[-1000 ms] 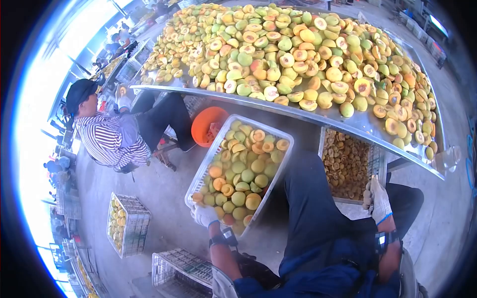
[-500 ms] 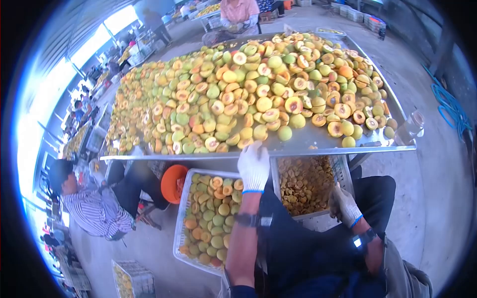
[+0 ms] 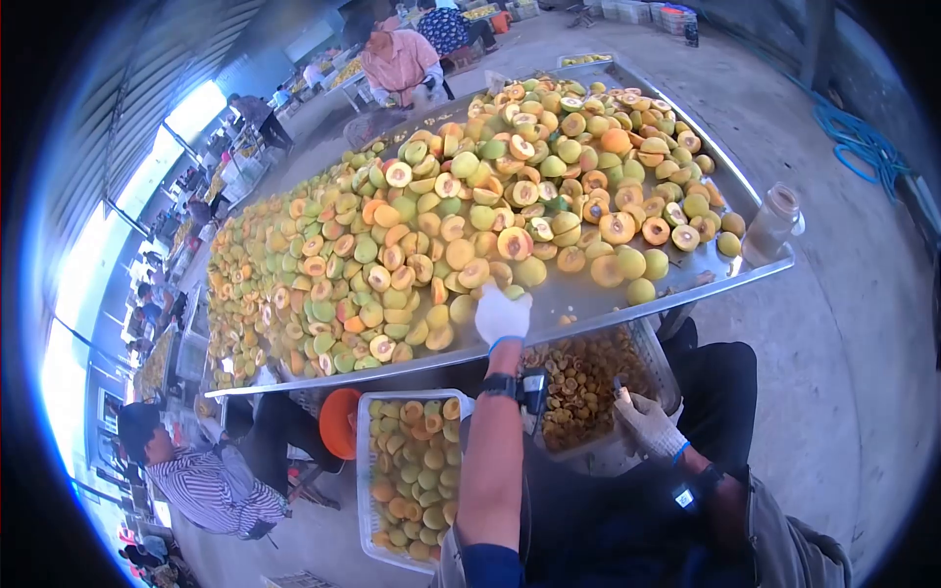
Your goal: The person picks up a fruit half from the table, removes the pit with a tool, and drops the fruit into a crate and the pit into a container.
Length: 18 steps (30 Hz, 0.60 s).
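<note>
My left hand, in a white knit glove, reaches over the near edge of the metal table. Its fingers close around a greenish peach half at the front of the heap; the back of the hand hides part of the grip. Over the right rim of the crate of brown pits and scraps, my gloved right hand is closed on a small thin tool, whose shape I cannot make out. Halved peaches, many with pits showing, cover much of the table.
A white crate of peach halves stands left of my legs, beside an orange bucket. A clear plastic jar is at the table's right corner. One person in stripes sits at left, another in pink across the table.
My left hand has moved from the table rim onto the fruit. My right hand has turned and come slightly left over the pit crate, showing the tool. The view has tilted.
</note>
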Each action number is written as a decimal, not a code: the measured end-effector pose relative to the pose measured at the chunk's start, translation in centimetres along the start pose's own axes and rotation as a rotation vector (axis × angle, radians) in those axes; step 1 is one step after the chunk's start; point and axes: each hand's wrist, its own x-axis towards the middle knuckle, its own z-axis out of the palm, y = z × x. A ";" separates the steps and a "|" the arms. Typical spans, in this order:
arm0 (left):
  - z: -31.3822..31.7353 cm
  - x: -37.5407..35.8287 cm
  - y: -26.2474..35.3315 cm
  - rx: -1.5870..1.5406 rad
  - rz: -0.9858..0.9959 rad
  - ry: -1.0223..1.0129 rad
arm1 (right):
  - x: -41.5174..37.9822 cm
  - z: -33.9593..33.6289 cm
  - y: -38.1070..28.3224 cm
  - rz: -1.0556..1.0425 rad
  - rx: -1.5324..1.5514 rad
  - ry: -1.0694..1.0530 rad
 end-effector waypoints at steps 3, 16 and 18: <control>-3.5 -3.4 0.6 -1.101 -0.181 -0.106 | -1.2 -0.2 -1.2 -0.055 -0.029 -0.014; -6.1 -19.3 2.2 -2.082 -0.499 -0.343 | -4.4 2.8 -6.6 -0.521 -0.663 -0.059; -5.7 -20.2 2.0 -2.079 -0.431 -0.364 | -4.5 3.1 -6.2 -0.493 -0.683 -0.033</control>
